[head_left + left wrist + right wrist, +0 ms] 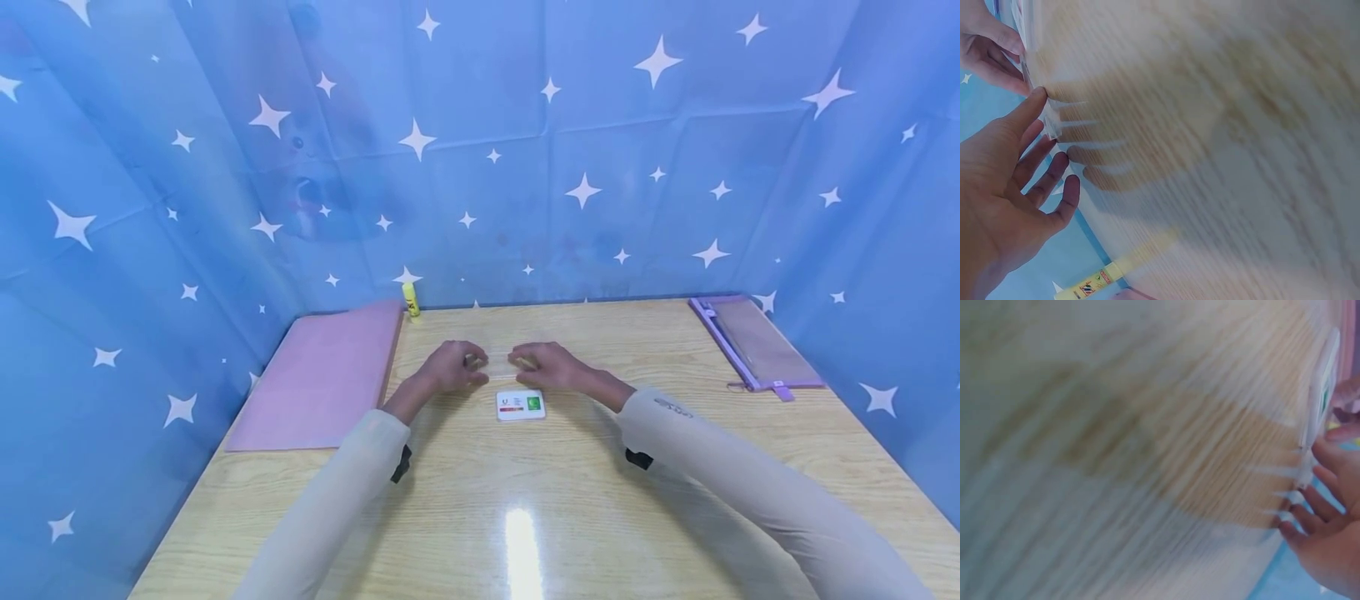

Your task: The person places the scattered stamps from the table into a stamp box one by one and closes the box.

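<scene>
A small clear plastic piece (500, 365) spans the gap between the two hands at the middle of the table. My left hand (452, 365) pinches its left end, thumb and fingertips at the edge, and the right hand (551, 367) does likewise at the right end. In the left wrist view the plastic (1052, 122) shows as a thin glossy strip by the fingertips. Just nearer to me than the hands lies a white card (521, 405) with rounded corners, a green square and red print. The right wrist view shows this card (1320, 387) edge-on beside the fingers.
A pink folder (318, 379) lies flat at the left, with a yellow glue stick (411, 300) standing by its far corner. At the far right is a purple-edged zip pouch (757, 342). A blue star-patterned curtain (480, 167) borders the wooden table (465, 500).
</scene>
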Available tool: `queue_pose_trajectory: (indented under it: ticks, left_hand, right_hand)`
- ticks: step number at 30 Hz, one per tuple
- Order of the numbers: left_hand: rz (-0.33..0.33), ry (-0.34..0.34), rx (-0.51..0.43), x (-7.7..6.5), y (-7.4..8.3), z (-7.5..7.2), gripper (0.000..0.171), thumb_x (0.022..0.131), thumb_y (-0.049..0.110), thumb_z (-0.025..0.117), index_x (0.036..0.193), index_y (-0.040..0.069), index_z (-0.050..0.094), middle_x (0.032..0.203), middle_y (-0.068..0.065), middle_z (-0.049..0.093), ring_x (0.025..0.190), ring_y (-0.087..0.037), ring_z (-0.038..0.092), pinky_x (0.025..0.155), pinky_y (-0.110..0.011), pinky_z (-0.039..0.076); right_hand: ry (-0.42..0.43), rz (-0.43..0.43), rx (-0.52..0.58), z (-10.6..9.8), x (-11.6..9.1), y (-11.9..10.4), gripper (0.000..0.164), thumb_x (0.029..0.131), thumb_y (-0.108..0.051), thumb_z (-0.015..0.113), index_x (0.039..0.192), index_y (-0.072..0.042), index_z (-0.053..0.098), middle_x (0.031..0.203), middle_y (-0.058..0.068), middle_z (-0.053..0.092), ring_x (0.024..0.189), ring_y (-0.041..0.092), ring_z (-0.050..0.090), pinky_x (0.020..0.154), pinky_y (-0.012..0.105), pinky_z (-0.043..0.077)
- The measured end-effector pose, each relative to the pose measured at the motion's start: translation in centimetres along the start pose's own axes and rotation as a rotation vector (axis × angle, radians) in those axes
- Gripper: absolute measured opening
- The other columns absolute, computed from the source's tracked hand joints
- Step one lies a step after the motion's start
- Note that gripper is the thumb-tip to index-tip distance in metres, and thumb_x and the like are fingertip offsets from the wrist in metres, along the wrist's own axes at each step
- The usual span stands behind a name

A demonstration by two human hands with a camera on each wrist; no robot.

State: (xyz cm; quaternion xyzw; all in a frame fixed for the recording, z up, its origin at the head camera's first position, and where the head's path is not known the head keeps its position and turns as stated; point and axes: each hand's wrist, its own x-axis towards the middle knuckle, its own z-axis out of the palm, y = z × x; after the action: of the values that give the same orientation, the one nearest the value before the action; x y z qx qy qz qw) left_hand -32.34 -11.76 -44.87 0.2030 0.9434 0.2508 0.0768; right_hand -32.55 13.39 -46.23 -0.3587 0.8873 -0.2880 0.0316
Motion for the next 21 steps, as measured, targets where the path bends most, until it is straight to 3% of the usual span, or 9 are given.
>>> queue_pose_trajectory:
  ticks: [2,5,12,17,19,21]
  left_hand:
    - [0.008,0.000,0.004,-0.1,0.0,0.1,0.042,0.090,0.026,0.083,0.128,0.013,0.071,0.139,-0.010,0.065,0.131,-0.028,0.059,0.111,-0.043,0.044]
    - [0.029,-0.001,0.011,-0.2,0.1,0.2,0.042,0.090,0.027,0.083,0.128,0.012,0.072,0.138,-0.010,0.066,0.128,-0.027,0.061,0.109,-0.042,0.046]
    - [0.054,-0.001,0.015,-0.7,0.5,0.5,0.041,0.091,0.027,0.082,0.127,0.011,0.072,0.136,-0.008,0.067,0.112,-0.022,0.065,0.102,-0.039,0.050]
    - [0.048,-0.008,0.008,-0.9,0.6,0.7,0.041,0.091,0.026,0.082,0.128,0.011,0.072,0.137,-0.009,0.066,0.113,-0.023,0.065,0.101,-0.040,0.050]
    - [0.051,-0.005,0.015,-0.9,0.7,0.6,0.041,0.091,0.026,0.082,0.128,0.011,0.072,0.137,-0.009,0.066,0.115,-0.024,0.064,0.102,-0.040,0.049]
    - [0.058,-0.002,0.020,-1.0,0.8,0.6,0.040,0.091,0.026,0.082,0.127,0.012,0.072,0.136,-0.009,0.067,0.117,-0.024,0.064,0.103,-0.040,0.050]
  right_hand:
    - [0.002,-0.014,-0.004,0.1,-0.2,0.1,0.040,0.098,-0.009,0.071,0.134,0.007,0.064,0.143,0.030,0.057,0.063,0.015,0.058,0.105,0.053,0.047]
    - [-0.003,-0.020,-0.007,0.2,-0.4,0.1,0.041,0.099,-0.009,0.070,0.135,0.007,0.063,0.144,0.031,0.056,0.048,0.005,0.028,0.097,0.050,0.050]
    - [-0.005,-0.017,0.004,0.3,-1.2,-0.1,0.041,0.100,-0.010,0.070,0.136,0.008,0.062,0.145,0.032,0.054,0.051,0.003,0.033,0.091,0.046,0.049]
    - [-0.002,-0.025,-0.020,0.4,-1.5,-0.3,0.041,0.100,-0.010,0.070,0.136,0.008,0.062,0.144,0.032,0.054,0.053,0.018,0.049,0.094,0.050,0.049]
    - [0.005,-0.032,-0.037,0.4,-1.6,-0.3,0.041,0.099,-0.010,0.070,0.136,0.008,0.063,0.143,0.032,0.055,0.071,0.029,0.064,0.100,0.052,0.049]
    - [0.004,-0.037,-0.039,0.3,-1.6,-0.4,0.040,0.099,-0.009,0.070,0.135,0.008,0.063,0.143,0.032,0.056,0.082,0.037,0.065,0.102,0.053,0.048]
